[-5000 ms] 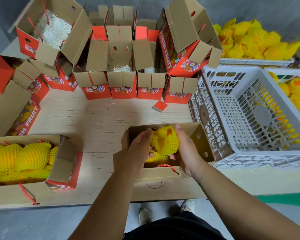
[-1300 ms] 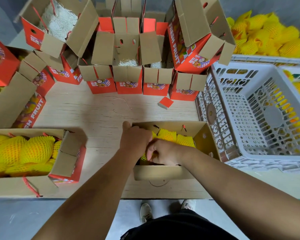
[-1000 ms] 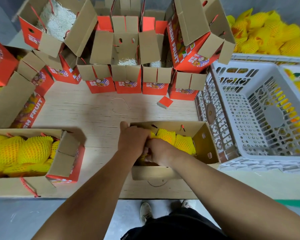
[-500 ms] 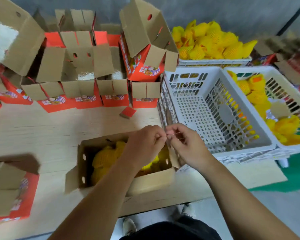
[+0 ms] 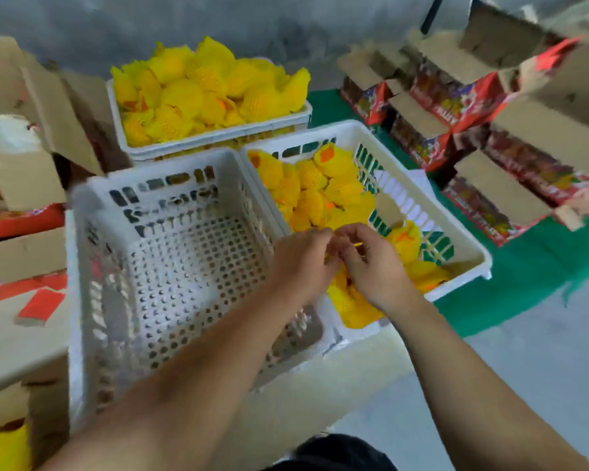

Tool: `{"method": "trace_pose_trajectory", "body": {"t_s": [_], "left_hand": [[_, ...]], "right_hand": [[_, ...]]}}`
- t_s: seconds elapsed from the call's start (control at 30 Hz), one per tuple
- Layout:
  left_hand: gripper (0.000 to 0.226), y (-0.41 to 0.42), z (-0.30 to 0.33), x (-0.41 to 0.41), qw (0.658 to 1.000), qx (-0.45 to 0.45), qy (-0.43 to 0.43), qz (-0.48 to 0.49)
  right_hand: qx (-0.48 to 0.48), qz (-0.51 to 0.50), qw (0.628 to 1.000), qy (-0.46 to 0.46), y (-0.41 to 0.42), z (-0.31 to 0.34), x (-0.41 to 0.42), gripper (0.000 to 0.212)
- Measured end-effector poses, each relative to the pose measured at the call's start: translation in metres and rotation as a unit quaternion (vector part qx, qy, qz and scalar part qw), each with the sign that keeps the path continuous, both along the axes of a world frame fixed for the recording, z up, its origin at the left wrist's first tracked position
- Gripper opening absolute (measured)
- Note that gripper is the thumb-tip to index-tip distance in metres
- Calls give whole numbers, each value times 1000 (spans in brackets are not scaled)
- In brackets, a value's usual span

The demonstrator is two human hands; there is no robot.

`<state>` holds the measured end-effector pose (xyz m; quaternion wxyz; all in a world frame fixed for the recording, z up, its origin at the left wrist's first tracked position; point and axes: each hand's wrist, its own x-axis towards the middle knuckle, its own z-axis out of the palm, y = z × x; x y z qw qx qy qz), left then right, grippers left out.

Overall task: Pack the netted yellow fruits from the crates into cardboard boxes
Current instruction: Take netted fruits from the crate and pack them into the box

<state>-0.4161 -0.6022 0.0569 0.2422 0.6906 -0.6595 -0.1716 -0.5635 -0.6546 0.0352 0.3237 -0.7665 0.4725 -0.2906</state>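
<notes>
We see two bare forearms with no sleeves, watch, ring or glove on either; the left hand (image 5: 303, 263) and right hand (image 5: 374, 266) are uncovered. At the bottom edge we make out a dark, black-looking garment (image 5: 334, 453).

Both forearms reach toward one o'clock. The left hand (image 5: 301, 261) and right hand (image 5: 371, 266) meet fingertip to fingertip, fingers curled, pinching something too small to identify.

Both hands, left hand (image 5: 301, 263) and right hand (image 5: 371, 266), fingertips together over fruit-filled crate (image 5: 463, 246), empty crate (image 5: 92, 253) just left.
</notes>
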Motion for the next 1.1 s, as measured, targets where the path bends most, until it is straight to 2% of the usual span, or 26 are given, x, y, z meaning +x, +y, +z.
{"method": "trace_pose_trajectory", "body": {"t_s": [0.07,0.13,0.17,0.23,0.3,0.37,0.47,0.57,0.63,0.67,0.7,0.73,0.77,0.83,0.93,1.03,1.1], "left_hand": [[24,-36,-12,-14,998,24,-49,-9],[19,-60,-25,-19,994,50,-92,-4],[16,-68,-30,-19,993,54,-101,8],[16,-77,-35,-17,994,46,-81,50],[15,-78,-38,-16,995,30,-53,76],[15,-76,-37,-16,996,34,-38,80],[14,-75,-33,-17,994,52,-35,84],[16,-76,-31,-18,993,75,-43,86],[28,-77,-32,-18,992,81,-41,88],[39,-77,-31,-17,992,86,-38,89],[52,-76,-30,-17,991,90,-36,88],[63,-76,-30,-17,992,90,-39,84],[70,-76,-30,-16,992,85,-42,79],[73,-75,-31,-14,995,66,-39,68],[62,-75,-33,-12,997,53,-20,55],[38,-74,-37,-10,997,33,-8,67],[30,-73,-38,-10,997,19,-16,79]], "right_hand": [[27,-1,994,109,-45,-13,-28,21],[37,12,958,284,-88,-24,-50,40],[27,31,921,387,-108,-29,-57,54],[27,92,825,557,-137,-38,-65,80],[31,123,759,639,-149,-51,-65,94],[25,100,750,653,-153,-63,-62,86],[22,46,796,604,-152,-65,-61,80],[-20,6,871,491,-149,-54,-65,83],[5,-28,937,347,-142,-44,-61,78],[76,-35,969,232,-138,-39,-56,73],[171,-32,980,97,-132,-34,-51,69],[259,-26,965,-27,-125,-32,-47,68],[318,-16,942,-111,-120,-31,-44,69],[365,16,912,-185,-118,-30,-42,72],[407,55,885,-218,-125,-33,-45,71],[459,103,861,-194,-128,-34,-45,63],[486,116,849,-171,-124,-33,-42,65]]}}
